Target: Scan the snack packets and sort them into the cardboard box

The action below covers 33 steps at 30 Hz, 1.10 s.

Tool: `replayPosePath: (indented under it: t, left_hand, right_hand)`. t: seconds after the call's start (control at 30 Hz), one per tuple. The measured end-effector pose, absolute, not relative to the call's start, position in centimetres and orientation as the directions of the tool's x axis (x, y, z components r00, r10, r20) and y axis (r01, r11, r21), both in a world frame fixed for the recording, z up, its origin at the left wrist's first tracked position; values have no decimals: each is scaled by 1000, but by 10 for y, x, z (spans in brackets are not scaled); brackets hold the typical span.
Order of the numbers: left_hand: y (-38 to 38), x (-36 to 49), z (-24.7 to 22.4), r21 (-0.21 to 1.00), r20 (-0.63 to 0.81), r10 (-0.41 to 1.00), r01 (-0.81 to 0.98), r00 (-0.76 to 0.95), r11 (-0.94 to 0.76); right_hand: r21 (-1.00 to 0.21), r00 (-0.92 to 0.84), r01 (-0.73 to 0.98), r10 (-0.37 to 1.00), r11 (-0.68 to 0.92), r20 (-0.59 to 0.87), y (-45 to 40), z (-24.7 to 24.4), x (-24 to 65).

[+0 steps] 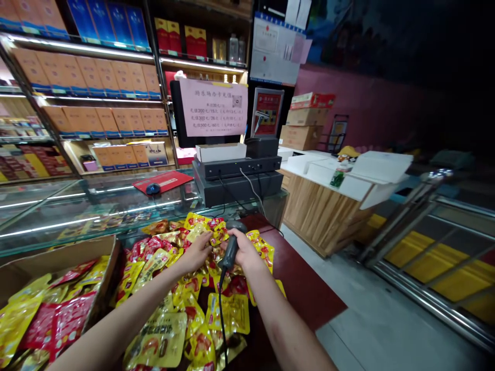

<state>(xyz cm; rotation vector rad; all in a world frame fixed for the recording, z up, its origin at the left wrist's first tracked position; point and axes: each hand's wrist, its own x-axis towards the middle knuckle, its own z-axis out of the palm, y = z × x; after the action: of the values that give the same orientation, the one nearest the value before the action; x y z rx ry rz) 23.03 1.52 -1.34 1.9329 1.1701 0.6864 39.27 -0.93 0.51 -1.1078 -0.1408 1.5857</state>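
My right hand (243, 248) is wrapped round the dark grey handle of a barcode scanner (231, 252). The scanner's head points away from me, over a heap of snack packets (158, 260), and its black cord (221, 314) runs down toward me. Left of the scanner, my left hand (198, 253) reaches into the heap, its fingers closed at the edge of a yellow snack packet (197, 232). Part of that packet is hidden by the fingers. The packets are shiny yellow, red and gold pouches, lying loosely over one another.
An open cardboard box (116, 257) of similar packets stands at the left. Behind the heap are a glass counter (96, 206), a mouse (153, 188) on a red mat (174, 180), and a cash register base (240, 188). A metal railing (410, 216) stands at the right.
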Motion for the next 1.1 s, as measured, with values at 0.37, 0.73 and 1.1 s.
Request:
replayPosePath:
  t: [0.37,0.73,1.1]
  left_hand:
    - [12,224,-7,596,167,872,657,459,-460]
    - [19,208,18,981,-186,925,6,332,195]
    - [25,178,50,954,-213,893,-112,397,277]
  right_hand:
    - [-597,145,-787,893,-157,-426,-6,-1,372]
    - [-748,415,-628,905,215,-89,-27,-4,327]
    - [-843,229,-537,968,38,-102,-86,34,321]
